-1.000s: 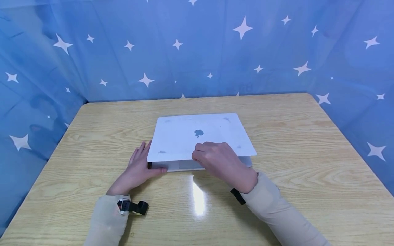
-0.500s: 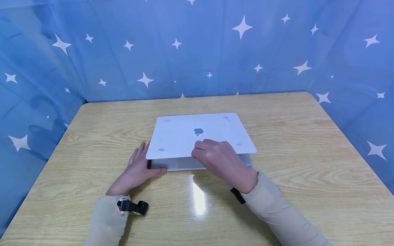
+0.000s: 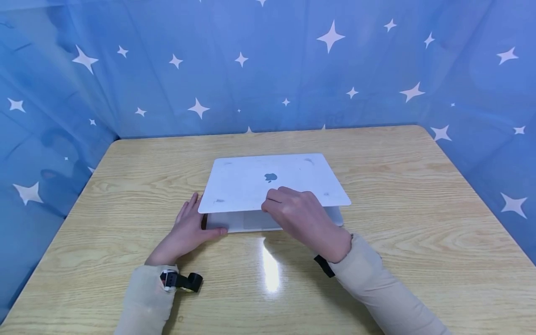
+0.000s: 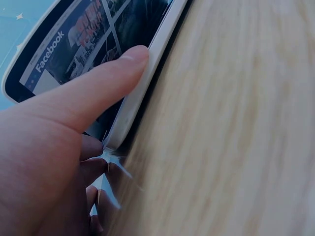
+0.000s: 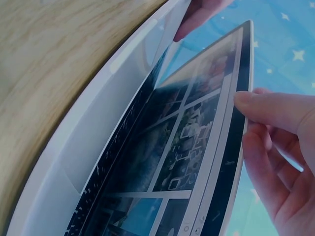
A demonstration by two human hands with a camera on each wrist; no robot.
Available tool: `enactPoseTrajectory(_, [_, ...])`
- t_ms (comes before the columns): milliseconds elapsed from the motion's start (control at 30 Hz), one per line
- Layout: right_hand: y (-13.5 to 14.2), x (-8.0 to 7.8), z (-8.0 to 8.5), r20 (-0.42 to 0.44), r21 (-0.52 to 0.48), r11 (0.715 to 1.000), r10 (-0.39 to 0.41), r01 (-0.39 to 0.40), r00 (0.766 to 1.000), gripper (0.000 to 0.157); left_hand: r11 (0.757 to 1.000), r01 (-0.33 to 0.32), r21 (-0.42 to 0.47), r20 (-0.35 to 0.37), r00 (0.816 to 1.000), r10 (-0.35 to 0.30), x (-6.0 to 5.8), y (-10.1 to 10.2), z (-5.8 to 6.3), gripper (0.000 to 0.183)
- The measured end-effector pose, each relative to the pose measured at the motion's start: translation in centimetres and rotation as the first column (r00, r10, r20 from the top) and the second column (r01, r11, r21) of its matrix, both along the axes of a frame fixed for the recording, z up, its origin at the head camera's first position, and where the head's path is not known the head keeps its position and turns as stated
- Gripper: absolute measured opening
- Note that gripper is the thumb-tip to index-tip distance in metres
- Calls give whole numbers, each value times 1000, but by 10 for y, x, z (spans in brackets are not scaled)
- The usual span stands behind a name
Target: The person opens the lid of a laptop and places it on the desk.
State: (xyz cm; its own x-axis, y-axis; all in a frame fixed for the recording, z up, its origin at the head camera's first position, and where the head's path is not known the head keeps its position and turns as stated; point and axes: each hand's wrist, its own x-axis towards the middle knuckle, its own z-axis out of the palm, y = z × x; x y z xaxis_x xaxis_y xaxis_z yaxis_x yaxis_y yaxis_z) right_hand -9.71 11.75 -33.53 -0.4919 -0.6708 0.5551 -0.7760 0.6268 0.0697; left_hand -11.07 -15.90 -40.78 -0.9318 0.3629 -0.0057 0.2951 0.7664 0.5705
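taking the pale silver, flat rectangular laptop (image 3: 243, 186) as the centre of my clock in the head view, i see it lying slightly beyond the middle of the rectangular light-wood table (image 3: 418, 200), its smooth lid (image 3: 247, 174) tilted up and leaving a wedge-shaped gap above the thin base (image 3: 229, 224) along the 6 o'clock edge. the bare right hand (image 3: 299, 216) shows me a narrow pinch there, thumb on the lid's black border (image 5: 231, 152), fingers at its outer side. the bare left hand (image 3: 186, 230) sits at 8 o'clock, grip wide: thumb laid on the base's front edge, fingers stretched along its side. for moving, i have broad wood at 3 o'clock and a narrower strip at 12.

the table's far corners are rounded, and a blue cloth curtain (image 3: 276, 70) with white four-pointed stars (image 3: 331, 37) hangs round it from 9 through 12 to 3.

i make out wavy grain under a gloss that throws a white glare (image 3: 270, 270) at 6, grey smudges and a dark apple-shaped logo (image 3: 270, 177) on the lid, a lit glassy screen (image 5: 157, 152) and black keys (image 5: 84, 204) beneath it. wrinkled beige sleeves (image 3: 377, 284) end near both wrists.
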Motion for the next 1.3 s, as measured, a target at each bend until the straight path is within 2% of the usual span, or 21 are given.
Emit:
enactPoseTrajectory(267, [0, 0, 3, 0, -13, 1000, 0, 0, 1000, 13, 1000, -2, -5, 5, 1000, 2, 0, 0, 0, 95])
enactPoseTrajectory(500, [-2, -1, 5, 25, -22, 1000, -11, 12, 1000, 18, 1000, 1, 8, -5, 1000, -1, 0, -2, 2, 93])
enactPoseTrajectory(867, [-3, -1, 10, -69, -122, 992, 17, -26, 997, 24, 1000, 7, 8, -14, 1000, -7, 1, -2, 1, 91])
enactPoseTrajectory(1100, [-2, -4, 7, -48, -87, 996, -15, 11, 999, 21, 1000, 5, 1, -13, 1000, -5, 0, -1, 0, 93])
enactPoseTrajectory(1300, [-2, -5, 6, -75, -110, 994, -9, 1, 997, 18, 1000, 0, -9, -16, 1000, 0, 1, -2, -1, 96])
